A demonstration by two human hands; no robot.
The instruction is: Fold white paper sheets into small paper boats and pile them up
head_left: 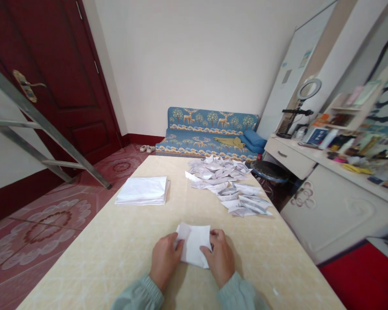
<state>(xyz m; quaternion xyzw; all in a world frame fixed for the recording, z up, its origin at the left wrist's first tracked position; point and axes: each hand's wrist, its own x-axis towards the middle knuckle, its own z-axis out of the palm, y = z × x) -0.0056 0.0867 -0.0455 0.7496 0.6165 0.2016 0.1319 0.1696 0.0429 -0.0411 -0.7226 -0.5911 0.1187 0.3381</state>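
At the far left a grey metal ladder (45, 129) leans across a dark red door (51, 64) with a brass handle (26, 86), above patterned red floor tiles (45, 219).

On the pale yellow surface (123, 241), a neat stack of white sheets (142, 190) lies to your left, well apart from your hands.

Your left hand (164, 258) presses its fingers on the left edge of a partly folded white paper (194, 249), which lies flat on the surface just in front of you, near its front edge. Your right hand (220, 257) pinches the paper's right edge, thumb on top, so both grips are closed on that one sheet. Pale green sleeves cover both wrists.

Further back and to the right, a loose heap of folded white papers (228, 185) spreads toward the right edge of the surface. Behind the surface stands a blue sofa (210, 133) printed with deer and trees, with white shoes (147, 148) on the floor to its left.

At the right, a white dresser (336, 202) carries a ring light (309, 89), bottles and boxes. Their labels are too blurred to read, and no writing shows on the papers.
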